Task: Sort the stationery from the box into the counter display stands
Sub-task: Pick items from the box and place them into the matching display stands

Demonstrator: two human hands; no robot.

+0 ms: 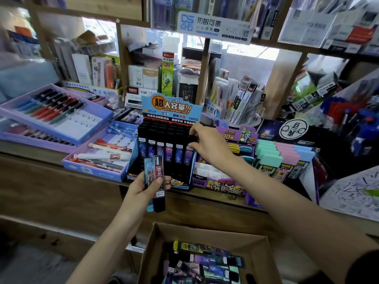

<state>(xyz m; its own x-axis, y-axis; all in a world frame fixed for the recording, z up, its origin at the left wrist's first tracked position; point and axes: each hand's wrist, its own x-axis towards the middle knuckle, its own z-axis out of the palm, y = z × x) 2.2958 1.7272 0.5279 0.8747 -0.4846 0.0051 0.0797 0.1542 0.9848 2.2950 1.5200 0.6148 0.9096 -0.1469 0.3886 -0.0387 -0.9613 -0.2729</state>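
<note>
A black counter display stand (164,132) with a blue header card holds a front row of several slim pencil-lead cases (169,153). My right hand (202,145) reaches over its right end and pinches the black cap of a lead case (192,138) standing in a slot there. My left hand (146,186) grips two lead cases (155,181) upright in front of the stand. Below, an open cardboard box (264,255) holds several more loose lead cases (207,261).
The wooden counter (205,194) carries a purple stand (220,182) of lead refills and pastel erasers (283,154) on the right, and purple pen trays (59,119) and a blue tray (98,158) on the left. Crowded shelves stand behind. A scribbled test sheet (352,193) lies far right.
</note>
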